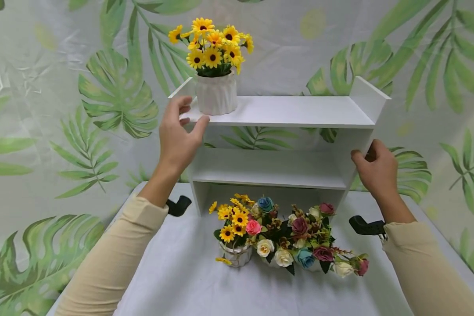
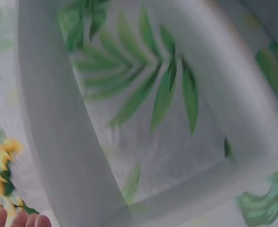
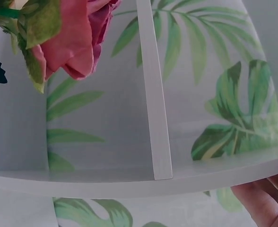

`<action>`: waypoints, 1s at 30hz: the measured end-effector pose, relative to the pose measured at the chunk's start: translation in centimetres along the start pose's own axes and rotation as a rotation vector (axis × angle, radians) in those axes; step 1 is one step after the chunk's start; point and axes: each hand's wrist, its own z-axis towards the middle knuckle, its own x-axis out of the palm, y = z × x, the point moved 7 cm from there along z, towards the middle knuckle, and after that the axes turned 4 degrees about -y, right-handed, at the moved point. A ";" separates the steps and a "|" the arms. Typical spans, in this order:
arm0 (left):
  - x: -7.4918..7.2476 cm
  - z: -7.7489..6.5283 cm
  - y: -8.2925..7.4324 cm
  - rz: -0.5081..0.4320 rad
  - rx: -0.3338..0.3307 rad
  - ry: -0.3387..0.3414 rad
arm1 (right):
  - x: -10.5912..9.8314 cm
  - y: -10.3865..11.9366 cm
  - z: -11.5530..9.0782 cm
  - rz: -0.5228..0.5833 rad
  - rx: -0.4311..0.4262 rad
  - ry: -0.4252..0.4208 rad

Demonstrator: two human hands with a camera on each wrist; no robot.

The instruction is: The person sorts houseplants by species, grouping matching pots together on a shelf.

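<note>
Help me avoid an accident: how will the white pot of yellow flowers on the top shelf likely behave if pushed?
Pushed low, the white pot would probably slide rather than roll, since it stands upright on the smooth-looking top shelf. Pushed high, it might tip, because its yellow flowers rise well above it and spread wider.

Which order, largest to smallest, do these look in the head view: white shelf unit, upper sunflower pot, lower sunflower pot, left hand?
1. White shelf unit
2. Upper sunflower pot, flowers included
3. Lower sunflower pot, partly hidden, and left hand: too alike to rank
</note>
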 end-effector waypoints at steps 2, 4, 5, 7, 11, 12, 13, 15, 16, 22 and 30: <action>-0.7 -2.5 0.0 -0.014 0.080 -0.003 | 0.1 0.0 -0.1 0.002 0.005 0.003; -1.2 -4.9 0.5 -0.006 0.100 0.039 | 0.1 -0.1 -0.1 0.001 0.005 0.000; -1.4 -6.0 1.0 0.005 0.093 0.066 | 0.0 -0.1 -0.1 -0.001 0.004 -0.002; -1.6 -8.1 2.2 0.030 0.071 0.114 | 0.0 -0.1 -0.1 -0.003 0.002 -0.006; -1.7 -11.7 5.3 0.084 -0.006 0.195 | -0.1 0.0 -0.1 -0.006 0.000 -0.009; -1.6 -12.5 6.2 0.097 -0.028 0.214 | 0.0 0.0 -0.1 -0.007 0.004 -0.007; -1.4 -13.4 7.0 0.109 -0.052 0.235 | 0.0 0.0 -0.1 -0.008 0.008 -0.006; -0.9 -15.0 8.7 0.135 -0.122 0.301 | 0.0 0.0 0.0 -0.010 0.015 -0.002; -0.4 -15.8 9.6 0.146 -0.160 0.342 | 0.0 0.0 0.0 -0.009 0.018 -0.002; 3.3 -20.9 13.6 0.149 -0.360 0.625 | 0.0 0.0 0.1 -0.008 0.035 -0.006; 6.2 -23.9 15.4 0.029 -0.491 0.835 | 0.1 0.1 0.1 -0.004 0.027 0.007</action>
